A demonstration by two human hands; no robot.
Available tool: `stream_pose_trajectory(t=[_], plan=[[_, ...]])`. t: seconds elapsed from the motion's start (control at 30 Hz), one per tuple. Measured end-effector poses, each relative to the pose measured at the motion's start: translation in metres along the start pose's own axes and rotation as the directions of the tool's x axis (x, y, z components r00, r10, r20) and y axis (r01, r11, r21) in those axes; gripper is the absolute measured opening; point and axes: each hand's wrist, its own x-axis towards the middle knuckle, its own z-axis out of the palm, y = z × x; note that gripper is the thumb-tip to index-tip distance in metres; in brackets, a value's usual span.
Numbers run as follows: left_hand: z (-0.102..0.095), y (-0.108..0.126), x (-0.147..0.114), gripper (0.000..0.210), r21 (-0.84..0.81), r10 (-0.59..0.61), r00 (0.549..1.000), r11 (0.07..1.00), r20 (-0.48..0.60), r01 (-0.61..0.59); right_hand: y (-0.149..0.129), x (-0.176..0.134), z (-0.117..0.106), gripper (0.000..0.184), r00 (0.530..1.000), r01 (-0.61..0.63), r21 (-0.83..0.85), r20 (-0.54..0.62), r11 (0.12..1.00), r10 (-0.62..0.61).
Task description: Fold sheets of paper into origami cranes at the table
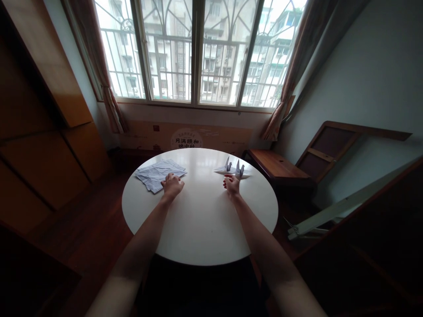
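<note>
On the white round table, my left hand (172,186) rests at the right edge of a stack of creased, pale bluish paper sheets (155,172). Its fingers are bent but apart, and no paper is seen gripped in them. Across from it, my right hand (232,184) is loosely curled with its thumb side turned inward, and nothing shows between its fingers. Just beyond that hand stand folded paper cranes (240,168), wings raised. The hand overlaps the nearer crane in view, so I cannot tell whether they touch.
The round table (201,229) stands before a barred window (194,53). A printed cardboard panel (211,136) is behind it. To the right are a low wooden bench (280,165) and a leaning wooden frame (327,147); wooden cabinets (42,171) line the left.
</note>
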Motion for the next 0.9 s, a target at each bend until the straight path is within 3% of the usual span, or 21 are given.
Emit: stream_pose_trajectory(t=[0.13,0.3,0.53,0.63,0.73,0.83,0.9], plan=[[-0.001,-0.006,0.003,0.024,0.061,-0.006,0.998,0.998,0.062,0.003,0.001,-0.001,-0.001,0.017,0.998,0.066,-0.086,-0.020,0.994,-0.068],[0.001,-0.009,0.004,0.033,0.093,-0.013,0.988,0.996,0.152,-0.001,0.010,0.004,-0.002,0.018,0.998,0.056,-0.136,0.000,0.989,-0.056],[0.002,-0.012,0.006,0.040,0.106,-0.045,0.984,0.994,0.172,0.026,0.019,0.008,-0.001,0.021,0.995,0.097,-0.167,0.010,0.981,-0.097],[0.003,-0.013,0.005,0.037,0.110,-0.035,0.992,0.994,0.119,0.022,0.022,0.010,-0.001,0.023,0.993,0.115,-0.188,0.025,0.975,-0.112],[0.003,-0.012,0.001,0.036,0.107,0.014,0.999,0.994,-0.044,-0.009,0.025,0.011,0.000,0.023,0.990,0.139,-0.217,0.051,0.966,-0.130],[-0.001,-0.010,-0.001,0.035,0.084,0.110,0.970,0.992,-0.216,-0.094,0.028,0.010,0.001,0.024,0.988,0.155,-0.255,0.066,0.954,-0.143],[-0.004,-0.006,-0.003,0.034,0.049,0.193,0.953,0.981,-0.234,-0.186,0.028,0.009,0.002,0.024,0.985,0.169,-0.279,0.076,0.945,-0.153]])
